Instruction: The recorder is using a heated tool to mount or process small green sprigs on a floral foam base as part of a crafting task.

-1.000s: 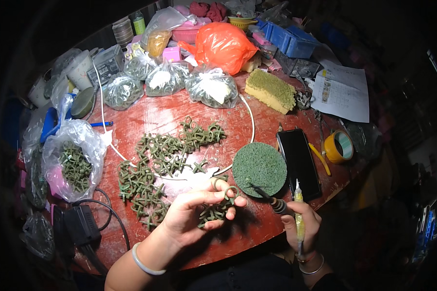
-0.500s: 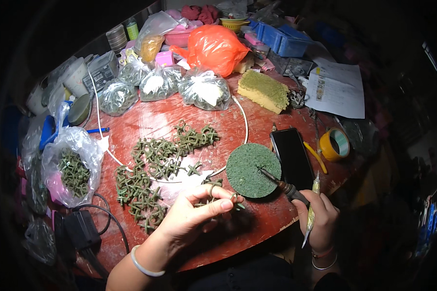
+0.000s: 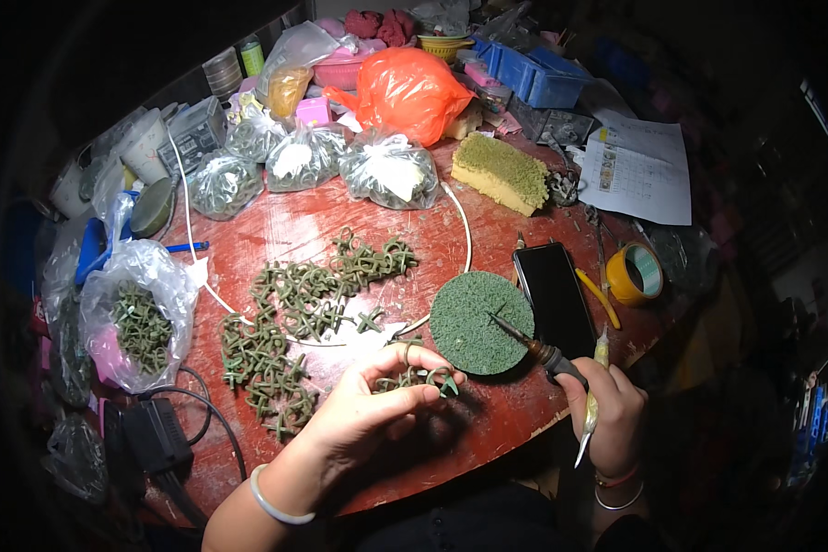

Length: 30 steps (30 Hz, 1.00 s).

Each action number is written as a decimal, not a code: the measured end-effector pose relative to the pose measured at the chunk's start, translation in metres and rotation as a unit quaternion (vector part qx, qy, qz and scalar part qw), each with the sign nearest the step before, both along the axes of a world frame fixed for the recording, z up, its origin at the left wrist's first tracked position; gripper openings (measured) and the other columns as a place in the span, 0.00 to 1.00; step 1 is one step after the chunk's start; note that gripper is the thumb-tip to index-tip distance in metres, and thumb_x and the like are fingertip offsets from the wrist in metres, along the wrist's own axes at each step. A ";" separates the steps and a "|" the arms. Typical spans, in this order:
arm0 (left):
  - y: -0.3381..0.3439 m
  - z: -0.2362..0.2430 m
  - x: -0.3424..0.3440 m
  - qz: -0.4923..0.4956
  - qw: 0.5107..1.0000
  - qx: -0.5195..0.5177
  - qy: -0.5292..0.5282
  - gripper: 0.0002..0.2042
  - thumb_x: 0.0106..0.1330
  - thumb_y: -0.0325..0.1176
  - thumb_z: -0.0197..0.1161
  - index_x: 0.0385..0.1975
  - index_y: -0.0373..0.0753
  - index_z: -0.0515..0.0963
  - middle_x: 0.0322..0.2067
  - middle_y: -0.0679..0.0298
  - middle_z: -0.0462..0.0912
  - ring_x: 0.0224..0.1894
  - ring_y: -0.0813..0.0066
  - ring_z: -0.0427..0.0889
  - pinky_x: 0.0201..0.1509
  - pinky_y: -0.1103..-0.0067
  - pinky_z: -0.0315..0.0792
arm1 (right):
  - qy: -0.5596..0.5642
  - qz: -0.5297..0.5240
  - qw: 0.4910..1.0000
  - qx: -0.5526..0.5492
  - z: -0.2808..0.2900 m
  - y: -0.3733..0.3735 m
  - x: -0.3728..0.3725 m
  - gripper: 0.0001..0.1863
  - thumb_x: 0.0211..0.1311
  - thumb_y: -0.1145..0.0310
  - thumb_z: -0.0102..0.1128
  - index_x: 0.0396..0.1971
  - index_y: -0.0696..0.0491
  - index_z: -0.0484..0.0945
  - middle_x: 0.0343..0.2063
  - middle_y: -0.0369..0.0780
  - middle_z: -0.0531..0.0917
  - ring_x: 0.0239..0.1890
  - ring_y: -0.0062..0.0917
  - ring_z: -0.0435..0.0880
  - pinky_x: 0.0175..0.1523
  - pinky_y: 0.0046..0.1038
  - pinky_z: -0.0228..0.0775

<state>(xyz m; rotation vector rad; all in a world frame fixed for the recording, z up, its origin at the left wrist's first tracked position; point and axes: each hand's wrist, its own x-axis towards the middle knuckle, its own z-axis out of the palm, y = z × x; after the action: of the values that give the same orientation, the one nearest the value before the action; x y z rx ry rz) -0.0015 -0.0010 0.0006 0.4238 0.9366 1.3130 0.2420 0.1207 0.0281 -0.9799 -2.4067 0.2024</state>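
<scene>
My left hand [image 3: 359,416] pinches a small green ring [image 3: 447,383] between thumb and fingertips, and more green loops sit among its fingers. In my right hand [image 3: 612,419] is a soldering iron [image 3: 552,359] with a dark handle, its thin tip over the round green speckled pad [image 3: 469,317]. The same hand also holds a slim pointed tool [image 3: 595,382] with a yellowish wrapped grip, crossing the iron's handle. Left of the pad lies a loose heap of similar green rings [image 3: 290,299], beyond my left hand.
An open plastic bag [image 3: 179,276] of green pieces stands at left, near a black power adapter [image 3: 155,432]. Tied bags [image 3: 391,175], an orange bag [image 3: 409,92] and a yellow sponge [image 3: 497,175] line the back. A phone [image 3: 557,294] and tape roll [image 3: 635,274] lie right.
The ring in my left fingertips has turned slightly and shifted up a little. My right hand, with the iron and pointed tool, has moved slightly right.
</scene>
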 end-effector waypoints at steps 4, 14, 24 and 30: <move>0.000 0.001 -0.001 0.008 1.000 0.003 -0.028 0.13 0.62 0.23 0.60 0.47 0.37 0.73 0.45 0.61 0.81 0.35 0.84 0.79 0.23 0.93 0.64 | 0.011 0.001 1.000 -0.017 -0.001 0.001 0.000 0.08 0.54 0.76 0.65 0.33 0.59 0.77 0.23 0.45 0.78 0.23 0.39 0.80 0.28 0.31 0.70; 0.000 -0.002 -0.003 -0.003 0.999 0.024 -0.022 0.14 0.62 0.24 0.58 0.49 0.36 0.73 0.46 0.60 0.81 0.35 0.84 0.79 0.22 0.92 0.63 | 0.157 0.113 0.975 -0.109 -0.040 -0.020 -0.004 0.14 0.61 0.62 0.65 0.35 0.59 0.76 0.25 0.42 0.80 0.25 0.32 0.81 0.32 0.26 0.71; 0.000 0.000 -0.002 -0.002 1.000 -0.010 0.000 0.15 0.62 0.27 0.61 0.48 0.38 0.73 0.32 0.63 0.82 0.18 0.91 0.68 0.20 0.91 0.58 | 0.148 0.139 0.975 -0.092 -0.041 -0.020 -0.010 0.14 0.55 0.70 0.69 0.38 0.58 0.76 0.25 0.43 0.80 0.25 0.35 0.81 0.29 0.29 0.72; 0.000 -0.002 -0.002 0.000 1.000 -0.008 -0.004 0.14 0.62 0.27 0.61 0.48 0.38 0.73 0.31 0.63 0.82 0.18 0.91 0.68 0.20 0.91 0.58 | 0.151 0.129 0.973 -0.118 -0.039 -0.021 -0.011 0.14 0.59 0.65 0.66 0.35 0.59 0.76 0.25 0.43 0.80 0.26 0.35 0.81 0.32 0.28 0.72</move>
<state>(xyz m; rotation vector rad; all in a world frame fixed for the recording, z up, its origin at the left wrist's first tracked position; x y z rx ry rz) -0.0033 -0.0012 -0.0018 0.4060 0.9407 1.3055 0.2306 0.0996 -0.0108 -0.6713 -2.2515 0.6950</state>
